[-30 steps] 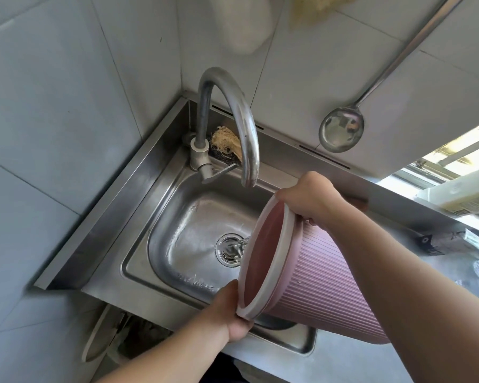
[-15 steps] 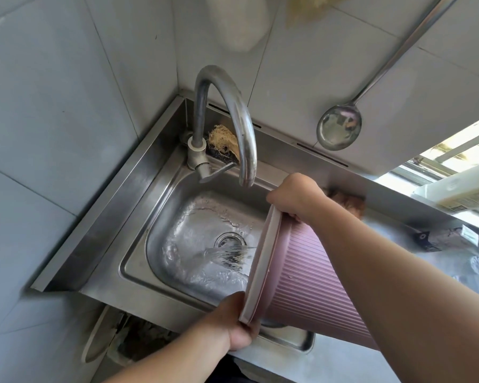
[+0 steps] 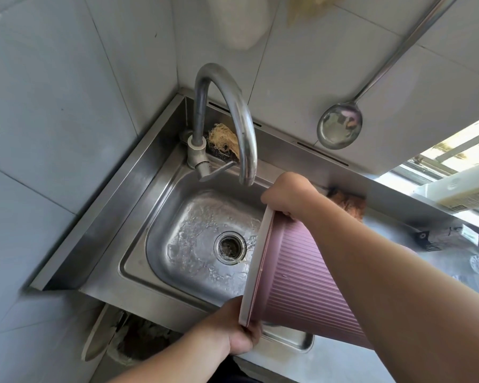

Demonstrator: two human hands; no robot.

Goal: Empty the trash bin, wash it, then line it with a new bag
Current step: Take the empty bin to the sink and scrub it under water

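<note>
A pink ribbed trash bin [image 3: 302, 280] with a pale rim is tipped on its side over the right half of the steel sink [image 3: 138, 217], its mouth facing left toward the drain [image 3: 229, 246]. My right hand [image 3: 288, 194] grips the top of the rim. My left hand [image 3: 233, 330] grips the bottom of the rim near the sink's front edge. Water spreads across the sink floor around the drain. The bin's inside is hidden from view.
A curved steel faucet [image 3: 233, 111] arches over the sink's back. A loofah scrubber [image 3: 223, 139] lies behind it. A ladle [image 3: 339, 127] hangs on the tiled wall. A brown scrubber [image 3: 349, 203] lies on the ledge at right, with a window beyond.
The bin has tipped further, its mouth turning more toward the sink floor. Water poured out of it half a second ago and now lies spread in the basin.
</note>
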